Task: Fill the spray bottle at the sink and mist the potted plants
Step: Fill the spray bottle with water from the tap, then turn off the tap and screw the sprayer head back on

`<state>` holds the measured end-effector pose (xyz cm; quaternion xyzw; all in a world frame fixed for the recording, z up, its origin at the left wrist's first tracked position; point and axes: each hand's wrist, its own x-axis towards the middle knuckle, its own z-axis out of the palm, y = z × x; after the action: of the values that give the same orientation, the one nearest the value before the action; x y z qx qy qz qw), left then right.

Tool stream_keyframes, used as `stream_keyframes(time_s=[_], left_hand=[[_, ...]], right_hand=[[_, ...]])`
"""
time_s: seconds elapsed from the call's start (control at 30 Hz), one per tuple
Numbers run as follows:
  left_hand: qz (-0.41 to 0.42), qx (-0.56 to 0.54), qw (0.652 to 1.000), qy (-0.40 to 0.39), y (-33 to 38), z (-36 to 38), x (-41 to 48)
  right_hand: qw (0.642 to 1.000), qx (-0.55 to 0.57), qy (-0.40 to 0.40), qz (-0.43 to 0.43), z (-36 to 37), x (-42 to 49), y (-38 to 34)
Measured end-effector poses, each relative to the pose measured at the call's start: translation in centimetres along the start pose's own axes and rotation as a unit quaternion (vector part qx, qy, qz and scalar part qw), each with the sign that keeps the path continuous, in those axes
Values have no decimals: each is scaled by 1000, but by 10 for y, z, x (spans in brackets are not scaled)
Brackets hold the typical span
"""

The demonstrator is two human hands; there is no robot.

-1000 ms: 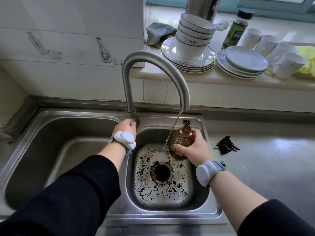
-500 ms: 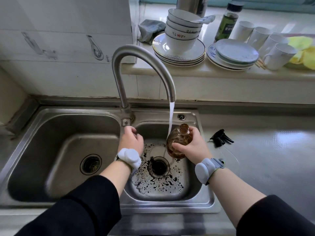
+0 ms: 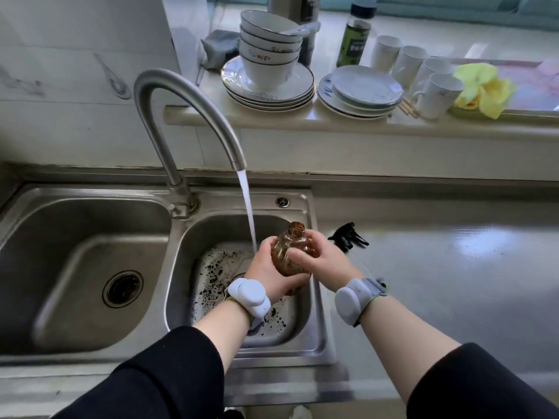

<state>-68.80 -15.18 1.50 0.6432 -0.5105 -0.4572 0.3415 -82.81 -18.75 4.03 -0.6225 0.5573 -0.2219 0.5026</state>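
Both my left hand and right hand grip the amber spray bottle, but the water stream falls by my left hand, missing its mouth, so a wet bottle may slip.

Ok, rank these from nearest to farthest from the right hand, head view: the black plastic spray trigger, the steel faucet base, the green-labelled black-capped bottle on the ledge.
1. Black plastic spray trigger, on the counter just right of the right hand gripping the amber bottle.
2. Steel faucet base, left, on the sink's back rim.
3. Green-labelled black-capped bottle, far back on the ledge.
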Motion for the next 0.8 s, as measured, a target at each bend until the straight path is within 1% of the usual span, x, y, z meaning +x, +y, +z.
stream_keyframes(time_s=[0.03,0.07,0.13,0.17,0.23,0.27,0.3,0.4,0.5,0.53,0.6,0.63,0.67,0.73,0.8], left_hand=[[1,2,1000,5,1,5,0],[-2,2,1000,7,1,9,1],[-6,9,1000,9,2,15,3],[-8,16,1000,11,2,17,4],[-11,34,999,19,2,19,5],[-14,42,999,27,1,20,5],[-17,47,998,37,0,20,5],[-32,67,995,61,-5,18,5],[-34,82,993,73,-10,15,5],[-35,83,993,74,-11,15,5],[-38,89,993,74,-14,15,5],[-39,93,992,73,-15,16,6],[-40,98,992,71,-16,16,6],[-43,106,991,64,-17,16,7],[-47,114,991,49,-19,15,8]], right_hand=[[1000,-7,11,5,-10,2,3],[998,-35,47,12,-22,6,9],[984,-123,120,45,-46,21,27],[974,-166,133,74,-57,30,37],[955,-244,109,130,-72,47,58],[945,-282,86,142,-75,54,67],[935,-319,64,143,-75,61,74],[917,-376,27,133,-72,77,87],[874,-462,-43,143,-71,88,94],[861,-486,-55,138,-72,90,96],[852,-504,-62,125,-74,88,97],[869,-477,-42,122,-76,86,94],[899,-417,-9,133,-79,84,90],[950,-255,80,159,-87,80,72],[976,-112,136,127,-95,73,45]])
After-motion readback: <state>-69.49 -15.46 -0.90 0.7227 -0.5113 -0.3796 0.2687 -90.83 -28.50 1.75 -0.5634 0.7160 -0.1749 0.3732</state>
